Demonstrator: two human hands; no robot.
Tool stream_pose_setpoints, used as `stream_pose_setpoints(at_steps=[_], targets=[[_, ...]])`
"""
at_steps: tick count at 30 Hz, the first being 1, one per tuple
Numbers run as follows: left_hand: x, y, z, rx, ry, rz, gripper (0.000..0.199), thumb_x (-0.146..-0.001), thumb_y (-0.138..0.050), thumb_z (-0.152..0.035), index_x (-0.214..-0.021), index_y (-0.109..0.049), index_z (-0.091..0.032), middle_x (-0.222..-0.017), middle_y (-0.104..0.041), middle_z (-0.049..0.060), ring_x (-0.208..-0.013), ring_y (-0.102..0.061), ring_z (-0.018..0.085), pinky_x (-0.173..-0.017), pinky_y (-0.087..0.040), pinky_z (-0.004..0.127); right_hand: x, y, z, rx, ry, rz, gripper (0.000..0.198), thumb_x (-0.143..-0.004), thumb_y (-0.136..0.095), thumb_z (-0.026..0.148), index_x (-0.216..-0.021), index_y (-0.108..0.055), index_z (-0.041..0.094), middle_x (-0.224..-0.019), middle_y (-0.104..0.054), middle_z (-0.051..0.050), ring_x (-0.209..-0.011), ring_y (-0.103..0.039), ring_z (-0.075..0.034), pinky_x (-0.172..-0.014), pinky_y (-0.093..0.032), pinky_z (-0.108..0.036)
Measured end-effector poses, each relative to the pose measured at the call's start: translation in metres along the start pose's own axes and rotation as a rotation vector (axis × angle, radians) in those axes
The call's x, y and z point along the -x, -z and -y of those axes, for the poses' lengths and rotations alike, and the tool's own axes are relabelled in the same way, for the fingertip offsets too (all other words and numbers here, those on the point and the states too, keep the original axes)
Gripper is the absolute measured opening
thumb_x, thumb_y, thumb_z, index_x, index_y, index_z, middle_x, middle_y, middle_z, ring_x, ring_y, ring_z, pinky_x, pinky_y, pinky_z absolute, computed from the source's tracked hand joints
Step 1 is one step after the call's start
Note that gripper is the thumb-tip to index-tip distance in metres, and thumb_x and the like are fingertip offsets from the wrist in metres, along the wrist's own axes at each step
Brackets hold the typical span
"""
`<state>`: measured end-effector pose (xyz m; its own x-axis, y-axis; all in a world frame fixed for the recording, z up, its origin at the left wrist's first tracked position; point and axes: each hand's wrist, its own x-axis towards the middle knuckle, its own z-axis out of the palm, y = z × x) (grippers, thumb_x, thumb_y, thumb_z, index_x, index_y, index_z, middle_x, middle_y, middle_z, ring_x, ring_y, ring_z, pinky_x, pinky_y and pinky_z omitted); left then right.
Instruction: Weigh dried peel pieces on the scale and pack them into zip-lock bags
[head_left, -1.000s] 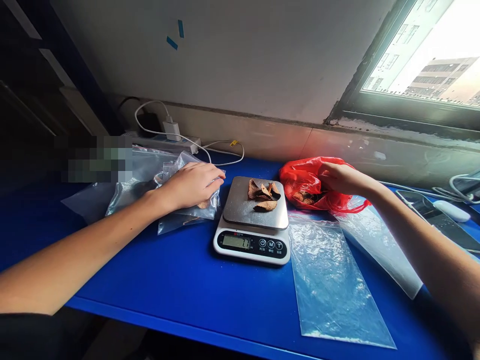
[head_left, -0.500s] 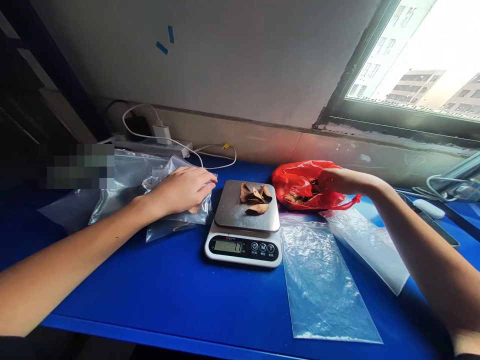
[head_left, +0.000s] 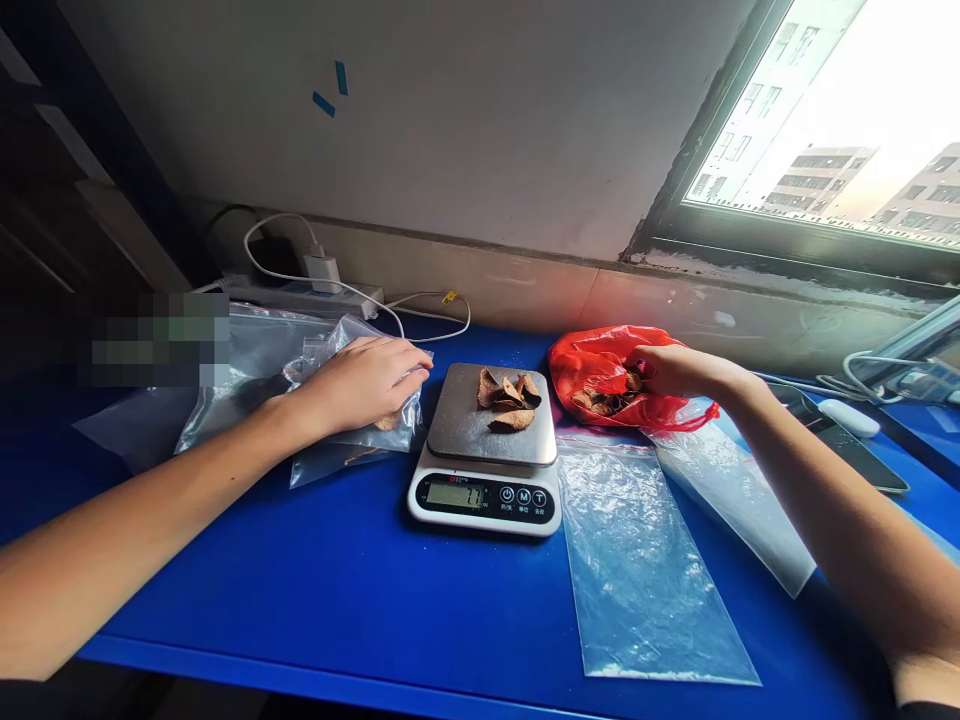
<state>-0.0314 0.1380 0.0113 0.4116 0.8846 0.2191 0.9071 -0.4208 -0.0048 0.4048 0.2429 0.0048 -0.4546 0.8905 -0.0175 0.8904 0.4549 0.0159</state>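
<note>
Pieces (head_left: pixel 510 402), brown and curled, lie on the plate of the scale (head_left: pixel 444 435) in the head view; most touch in a cluster, with one just in front of it, nearer the display (head_left: pixel 454 496). So far, then, you have a small load on the scale, and the display shows digits, perhaps 7.7, though they are too small to be read with certainty.

Your right hand (head_left: pixel 675 370) reaches into the mouth of the red bag (head_left: pixel 600 347), just beside the scale. Its fingertips are among the folds and brown bits (head_left: pixel 596 402), so you cannot tell from here how far that grip is closed or whether it has hold of anything. Plenty of bits remain in the red bag, not yet on the scale.

Your left hand (head_left: pixel 367 380) lies palm down on the clear bags (head_left: pixel 262 345) at the other side of the scale, fingers loosely bent. Whether that grip pinches the plastic cannot be told. Some brown shows through under your fingers, so at least one of those bags seems to hold something already.

In front of the red bag, the flat bag (head_left: pixel 645 570) lies on the table (head_left: pixel 300 590), its top edge near the scale; no pieces show inside it. Judged by how things lie, what is on the scale is not yet bagged.
</note>
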Motion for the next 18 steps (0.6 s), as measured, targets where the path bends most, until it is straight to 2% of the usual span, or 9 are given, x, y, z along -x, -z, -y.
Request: stream_pose_setpoints(at_steps=[4, 9, 13, 18], targets=[[0.0000, -0.0001, 0.0002, -0.003, 0.001, 0.004, 0.047, -0.094, -0.030, -0.039, -0.115, -0.068, -0.019, -0.124, -0.070, 0.009, -0.115, -0.063, 0.029, -0.104, -0.044, 0.046, -0.0039, -0.0021, -0.0013, 0.028, 0.000, 0.013, 0.014, -0.081, -0.052, 0.021, -0.082, -0.066, 0.018, -0.075, -0.066, -0.004, -0.063, -0.055, -0.016, -0.060, -0.039, -0.028], [-0.0002, 0.0004, -0.0004, 0.002, 0.004, 0.009, 0.048, -0.094, -0.030, -0.039, -0.116, -0.068, -0.019, -0.124, -0.070, 0.009, -0.116, -0.062, 0.029, -0.105, -0.043, 0.046, -0.0039, -0.0041, -0.0078, 0.012, -0.003, -0.019, 0.026, -0.083, -0.053, 0.024, -0.105, -0.066, 0.016, -0.089, -0.070, -0.008, -0.071, -0.060, -0.018, -0.064, -0.044, -0.028], [-0.0001, 0.0018, -0.0020, 0.002, 0.012, 0.014, 0.047, -0.094, -0.030, -0.038, -0.115, -0.068, -0.020, -0.124, -0.070, 0.008, -0.116, -0.062, 0.028, -0.106, -0.043, 0.045, -0.0054, -0.0049, -0.0072, 0.010, 0.030, -0.027, 0.021, -0.084, -0.051, 0.019, -0.097, -0.068, 0.018, -0.094, -0.072, -0.008, -0.078, -0.062, -0.017, -0.071, -0.044, -0.027], [0.0000, 0.0006, -0.0012, -0.005, 0.019, 0.011, 0.046, -0.094, -0.030, -0.038, -0.115, -0.068, -0.021, -0.125, -0.069, 0.007, -0.118, -0.061, 0.028, -0.105, -0.043, 0.045, -0.0072, -0.0049, -0.0026, 0.007, 0.022, -0.063, 0.016, -0.082, -0.052, 0.018, -0.087, -0.068, 0.019, -0.088, -0.071, -0.007, -0.073, -0.061, -0.017, -0.068, -0.044, -0.028]])
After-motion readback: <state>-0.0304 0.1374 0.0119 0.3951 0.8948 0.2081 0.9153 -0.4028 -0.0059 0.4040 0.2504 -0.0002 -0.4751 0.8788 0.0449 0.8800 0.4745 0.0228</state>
